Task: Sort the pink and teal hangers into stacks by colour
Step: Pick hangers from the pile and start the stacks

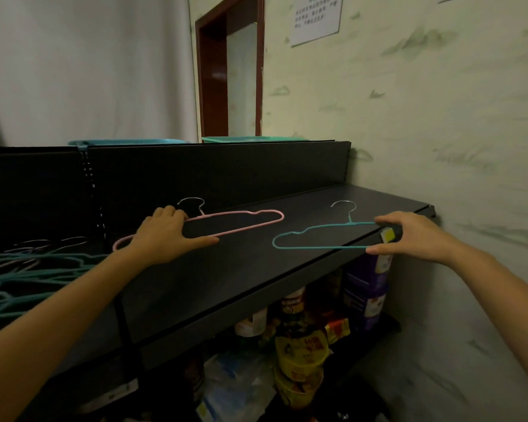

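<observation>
A pink hanger (241,222) lies flat on the dark shelf (226,278), its metal hook toward the back panel. My left hand (165,231) grips its left half, thumb along the lower bar. A teal hanger (311,239) lies to the right near the shelf's front edge. My right hand (415,236) pinches its right end between thumb and fingers. At the far left a tangled heap of teal and pink hangers (28,269) rests on the shelf.
A black back panel (214,175) rises behind the shelf, with teal baskets (250,139) on top. A marbled wall (439,132) closes the right side. Below the shelf stand packaged goods (302,354) and purple tubs (366,287).
</observation>
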